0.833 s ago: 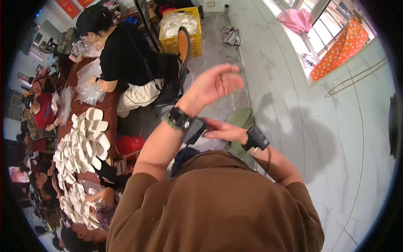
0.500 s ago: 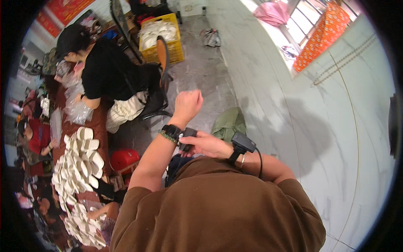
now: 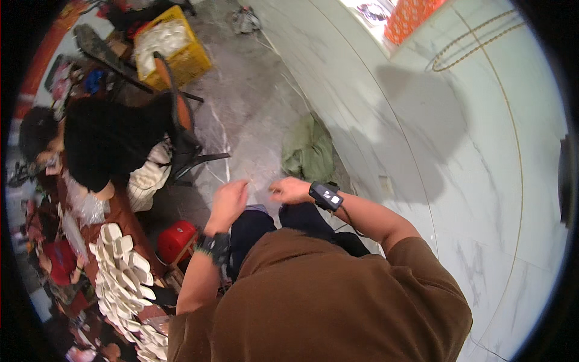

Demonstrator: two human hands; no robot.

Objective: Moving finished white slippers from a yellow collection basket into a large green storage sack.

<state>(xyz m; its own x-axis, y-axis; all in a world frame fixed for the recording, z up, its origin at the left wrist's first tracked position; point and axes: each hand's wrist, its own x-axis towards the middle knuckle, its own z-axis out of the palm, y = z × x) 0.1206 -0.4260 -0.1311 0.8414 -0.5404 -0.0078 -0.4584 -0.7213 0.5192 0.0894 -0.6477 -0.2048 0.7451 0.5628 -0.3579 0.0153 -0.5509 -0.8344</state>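
My left hand (image 3: 230, 202) is above my lap, fingers loosely bent and slightly blurred. It appears open, with nothing visible in it. A dark device (image 3: 215, 246) is strapped round that wrist. Facing it across a small gap is my right hand (image 3: 291, 190), its fingertips pointing left and a little apart, also seemingly holding nothing. Another black device (image 3: 325, 196) with a cable is strapped on the right wrist. Below the hands are my dark-trousered legs (image 3: 306, 218).
At left, white shoe-shaped pieces (image 3: 123, 271) lie heaped on a brown-covered table (image 3: 129, 211). A person in black (image 3: 114, 139) sits there by an orange-backed chair (image 3: 181, 111). Beyond are a yellow crate (image 3: 196, 60), a red stool (image 3: 175, 241) and a green cloth bag (image 3: 307, 148). A marble wall (image 3: 470, 199) stands right.
My right hand has left the device on my left wrist, and the hands now face each other. The left hand is lower and nearer my lap, its fist loosened. The view has shifted.
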